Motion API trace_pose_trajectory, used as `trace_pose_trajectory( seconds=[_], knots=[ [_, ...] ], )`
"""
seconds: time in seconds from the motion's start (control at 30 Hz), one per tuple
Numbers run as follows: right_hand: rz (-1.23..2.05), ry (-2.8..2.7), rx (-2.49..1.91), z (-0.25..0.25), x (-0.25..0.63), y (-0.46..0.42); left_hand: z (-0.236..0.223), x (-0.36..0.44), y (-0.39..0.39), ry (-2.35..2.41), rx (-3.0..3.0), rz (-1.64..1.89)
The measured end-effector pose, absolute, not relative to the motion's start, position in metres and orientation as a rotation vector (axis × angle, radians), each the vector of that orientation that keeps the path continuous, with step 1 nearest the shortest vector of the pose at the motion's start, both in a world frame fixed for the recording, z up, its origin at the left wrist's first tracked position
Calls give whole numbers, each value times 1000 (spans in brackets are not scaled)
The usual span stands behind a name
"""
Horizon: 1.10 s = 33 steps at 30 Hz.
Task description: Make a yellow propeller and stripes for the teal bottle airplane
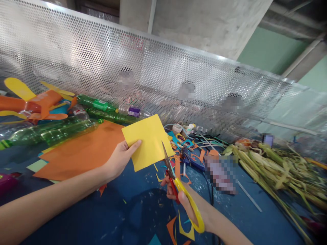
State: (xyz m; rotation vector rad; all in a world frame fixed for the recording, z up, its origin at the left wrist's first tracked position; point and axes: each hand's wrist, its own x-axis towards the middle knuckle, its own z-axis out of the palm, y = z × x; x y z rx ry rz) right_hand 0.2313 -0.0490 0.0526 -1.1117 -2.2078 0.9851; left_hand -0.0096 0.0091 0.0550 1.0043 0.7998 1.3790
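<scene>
Centrally, above a blue table, a person held a square of yellow paper in the left hand and a pair of scissors in the right hand. The left grip was a closed pinch at the sheet's left side, thumb flat on the face and fingers tucked behind. The right grip was wrapped around the handles, one yellow and one red, with the thumb in the yellow loop. A dark blade pointed up and away from that hand and overlapped the sheet near its lower right edge; I could not tell how wide the blades were parted. Just left of the pinching hand lay large orange sheets, and beyond them green plastic bottles rested on their sides. Farther left was an orange and yellow craft with petal-like blades. Colourful paper scraps were strewn beyond the scissor hand, and a cut yellow offcut lay nearer, below it. Well to that hand's right spread a heap of pale green, husk-like leaves. Ahead of both hands, a perforated metal screen slanted across, with blurred people behind it.
</scene>
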Motion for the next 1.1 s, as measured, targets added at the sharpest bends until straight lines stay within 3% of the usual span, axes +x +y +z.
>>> trace_pose_trajectory(
  seconds=[1.1],
  knots=[
    [1051, -2170, -1105, 47, 230, -48, 54, -10, 8, 807, 1038, 1377]
  ],
)
